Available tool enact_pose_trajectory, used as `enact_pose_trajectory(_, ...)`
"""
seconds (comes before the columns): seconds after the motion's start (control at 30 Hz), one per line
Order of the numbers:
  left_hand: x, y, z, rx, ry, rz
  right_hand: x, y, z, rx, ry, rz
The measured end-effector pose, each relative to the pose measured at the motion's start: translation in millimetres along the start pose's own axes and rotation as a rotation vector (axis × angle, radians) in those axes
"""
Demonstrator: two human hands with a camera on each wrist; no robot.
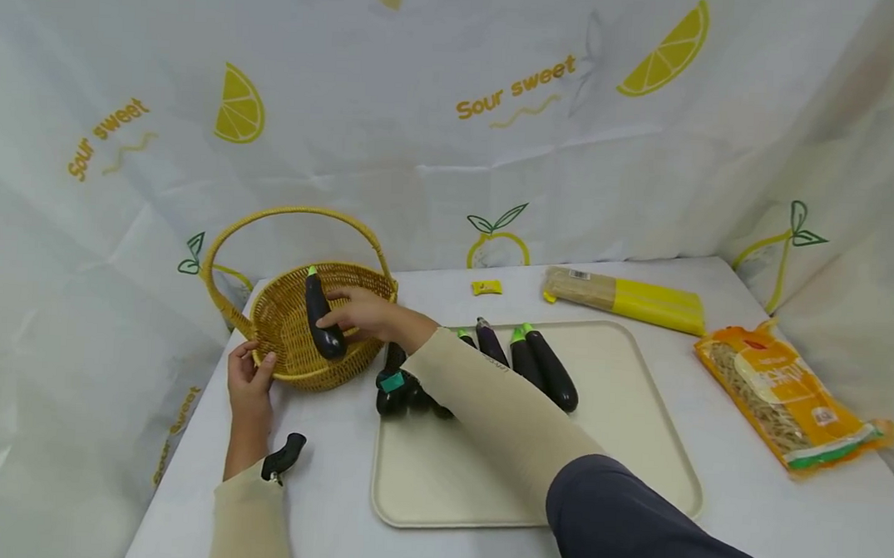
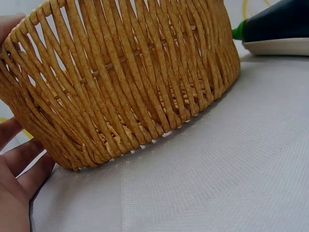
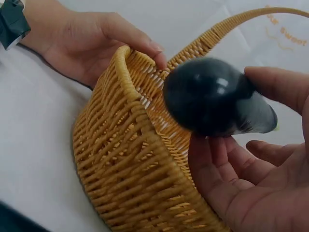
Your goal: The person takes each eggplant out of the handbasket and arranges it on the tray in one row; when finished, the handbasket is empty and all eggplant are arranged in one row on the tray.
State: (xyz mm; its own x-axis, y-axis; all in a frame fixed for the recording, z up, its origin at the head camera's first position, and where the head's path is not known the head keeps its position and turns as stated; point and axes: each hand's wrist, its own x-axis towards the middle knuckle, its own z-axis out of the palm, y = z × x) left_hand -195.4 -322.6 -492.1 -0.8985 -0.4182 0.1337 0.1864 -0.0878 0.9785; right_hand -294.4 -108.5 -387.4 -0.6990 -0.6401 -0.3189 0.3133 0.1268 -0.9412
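Note:
A dark purple eggplant with a green tip is gripped by my right hand, which holds it over the yellow wicker basket. In the right wrist view, thumb and fingers pinch the eggplant from both sides above the rim. My left hand grips the basket's near left edge, its thumb hooked over the rim and its fingers against the outer wall. Several more eggplants lie on the cream tray, partly hidden by my right sleeve.
Behind the tray lie a small yellow packet and a pack of dry noodles with a yellow end. An orange bag rests at the right. The basket's tall handle arches up near the printed cloth backdrop.

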Motion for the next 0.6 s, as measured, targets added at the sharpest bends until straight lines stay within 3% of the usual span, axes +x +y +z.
enact_pose_trajectory(0.33,-1.3,-0.4,-1.9,0.004,0.003,-0.011,-31.7,2.7,-16.3,-0.047,0.015,-0.044)
enact_pose_trajectory(0.6,-1.1,-0.3,-1.1,0.02,-0.002,-0.014,-62.9,11.1,-43.0,-0.078,0.049,-0.061)
